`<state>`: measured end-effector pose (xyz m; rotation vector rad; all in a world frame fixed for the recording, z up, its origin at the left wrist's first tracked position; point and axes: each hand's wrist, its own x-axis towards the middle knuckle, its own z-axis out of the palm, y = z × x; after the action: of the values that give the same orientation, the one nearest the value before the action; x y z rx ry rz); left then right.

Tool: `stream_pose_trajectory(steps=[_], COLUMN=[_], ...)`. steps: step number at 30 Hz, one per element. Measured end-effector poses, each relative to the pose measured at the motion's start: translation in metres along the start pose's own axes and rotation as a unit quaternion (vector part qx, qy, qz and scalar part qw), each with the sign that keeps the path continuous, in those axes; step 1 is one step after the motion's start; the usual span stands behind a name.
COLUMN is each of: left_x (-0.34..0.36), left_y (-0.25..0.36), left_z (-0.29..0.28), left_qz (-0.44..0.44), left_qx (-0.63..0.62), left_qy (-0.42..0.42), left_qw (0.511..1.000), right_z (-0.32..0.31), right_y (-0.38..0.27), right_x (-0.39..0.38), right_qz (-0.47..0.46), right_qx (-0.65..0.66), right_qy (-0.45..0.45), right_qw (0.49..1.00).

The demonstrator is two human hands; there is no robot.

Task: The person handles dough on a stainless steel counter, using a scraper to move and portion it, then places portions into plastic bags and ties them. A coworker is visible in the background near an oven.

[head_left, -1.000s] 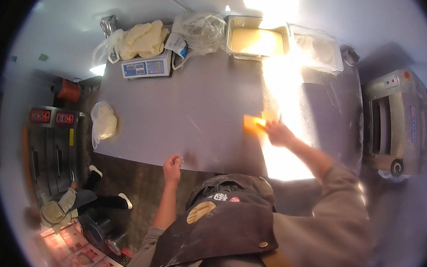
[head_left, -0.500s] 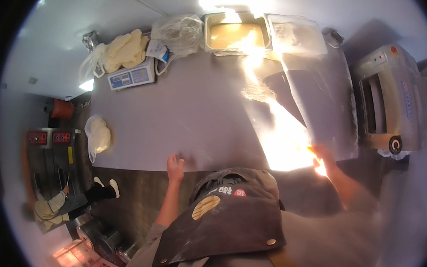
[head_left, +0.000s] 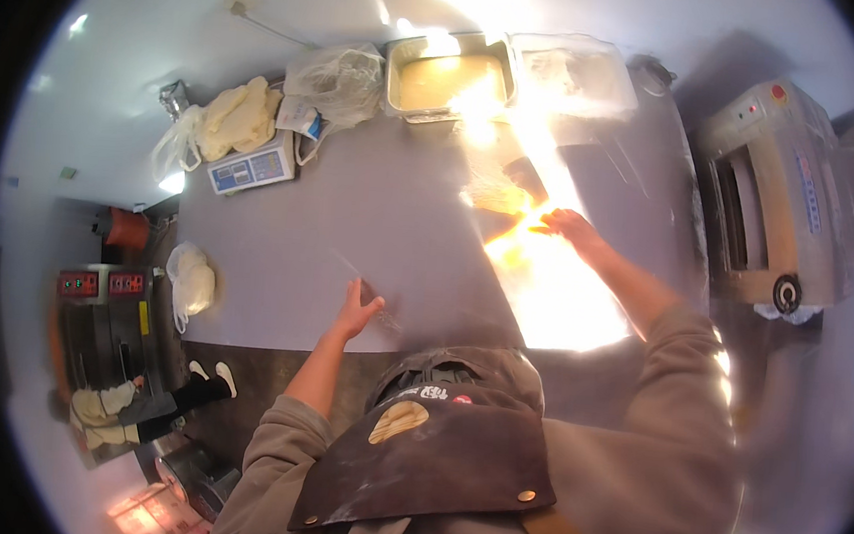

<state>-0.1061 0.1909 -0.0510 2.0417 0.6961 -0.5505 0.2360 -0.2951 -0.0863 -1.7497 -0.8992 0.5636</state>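
Glare is washing out the seemingly orange tool in the right hand, blurring its outline; the lower edge is cutting off a glowing panel and both brownish sleeves.

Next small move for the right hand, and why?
Probably nudge the orange tool left over the pale streaks: they lie on the table just beside it, and the right hand seems to grip it. Glare hides whether its edge touches the surface.
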Motion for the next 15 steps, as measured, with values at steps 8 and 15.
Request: stream_pose_trajectory(steps=[8, 15], left_x=[-0.024, -0.019], left_y=[0.015, 0.016], left_z=[0.017, 0.018], left_qz=[-0.042, -0.043], left_qx=[-0.008, -0.008], left_qy=[-0.016, -0.021], left_qw=[0.999, 0.999], right_z=[-0.056, -0.128], right_y=[-0.069, -0.054], right_x=[0.046, 0.017], right_qz=[0.144, 0.333], right_qx=[0.196, -0.434], right_qy=[0.083, 0.16], right_qw=[0.966, 0.821])
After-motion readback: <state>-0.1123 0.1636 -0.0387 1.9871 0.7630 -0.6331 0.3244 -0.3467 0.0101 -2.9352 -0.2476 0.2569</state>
